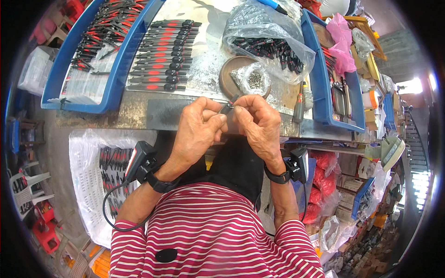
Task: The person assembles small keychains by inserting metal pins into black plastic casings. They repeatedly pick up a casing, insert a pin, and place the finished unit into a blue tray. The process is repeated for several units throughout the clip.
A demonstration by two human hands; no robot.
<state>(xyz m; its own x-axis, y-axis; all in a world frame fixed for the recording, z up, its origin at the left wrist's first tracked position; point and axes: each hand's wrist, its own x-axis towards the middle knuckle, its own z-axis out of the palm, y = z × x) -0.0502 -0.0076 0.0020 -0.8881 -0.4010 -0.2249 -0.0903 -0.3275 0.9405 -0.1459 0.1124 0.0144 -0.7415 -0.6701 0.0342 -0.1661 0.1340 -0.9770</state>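
Note:
A small black plastic part [226,108] sits between the fingertips of my left hand [197,132], over the near edge of the bench. My right hand [259,123] meets it from the other side, thumb and forefinger pinched together; whatever is between those fingers is too small to make out. Just beyond my hands lies a clear bag of tiny metal pieces [256,82] in a round brown dish [228,78]. Farther back, a large clear bag [264,30] holds several black parts [271,48]. Slim black-and-red tools [162,60] lie in a row to the left.
A blue tray [111,99] of black-and-red tools stands far left; another blue tray [331,118] with tools is at right. A screwdriver [299,104] lies beside it. Below the bench, at left, a white basket [90,185] holds more tools. A dark metal plate [162,113] lines the bench edge.

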